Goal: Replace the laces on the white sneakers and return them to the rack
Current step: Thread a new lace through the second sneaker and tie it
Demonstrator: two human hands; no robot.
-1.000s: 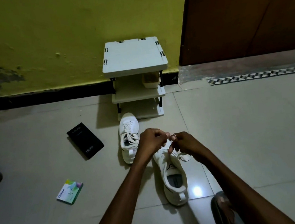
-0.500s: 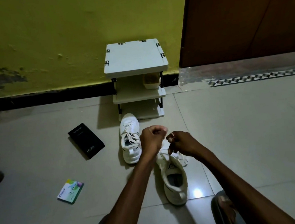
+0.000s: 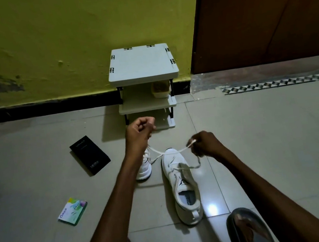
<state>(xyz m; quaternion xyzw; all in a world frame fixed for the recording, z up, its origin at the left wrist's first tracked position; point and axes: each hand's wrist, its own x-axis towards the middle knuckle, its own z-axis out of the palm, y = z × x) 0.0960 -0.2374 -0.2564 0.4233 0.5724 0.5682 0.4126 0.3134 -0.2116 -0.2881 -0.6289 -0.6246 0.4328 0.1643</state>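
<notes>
Over the near sneaker (image 3: pixel 184 187), left hand (image 3: pixel 138 130) and right hand (image 3: pixel 205 145) have drawn apart, fingers (image 3: pixel 196 138) apparently gripping the lace (image 3: pixel 175 151).

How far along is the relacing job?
Done: nothing certain. The far sneaker shows laces, but I cannot tell if they are old or new. In hand: the left hand and right hand hold a lace taut above the near sneaker. Left: finish lacing, then move both sneakers from the floor to the rack.

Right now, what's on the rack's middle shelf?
On the shelf, a cream tub sits at the right end. The top panel hides the back; the tub's contents are unclear.
</notes>
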